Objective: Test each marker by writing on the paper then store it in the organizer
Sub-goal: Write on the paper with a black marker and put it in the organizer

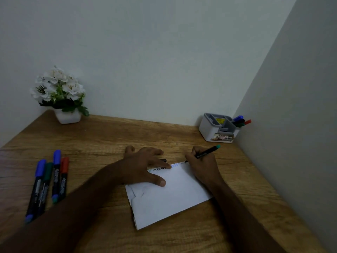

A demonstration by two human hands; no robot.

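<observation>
head view: right hand (201, 162) grips marker (207, 152), tip at paper (169, 196) top edge; left hand (145, 164) flat, pinning it. keep strokes light, sheet held. organizer (218, 127) back right.

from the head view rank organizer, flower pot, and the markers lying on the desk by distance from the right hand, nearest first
From the right hand:
1. Organizer, back right corner, just beyond the hand.
2. Markers lying on the desk, far left side.
3. Flower pot, back left corner.

Wooden surface (102, 139) carries: paper (169, 196) centre, 4 markers (48, 181) left, flowerpot (67, 116) far left, organizer (218, 131) far right, cap (163, 160) behind paper.
</observation>
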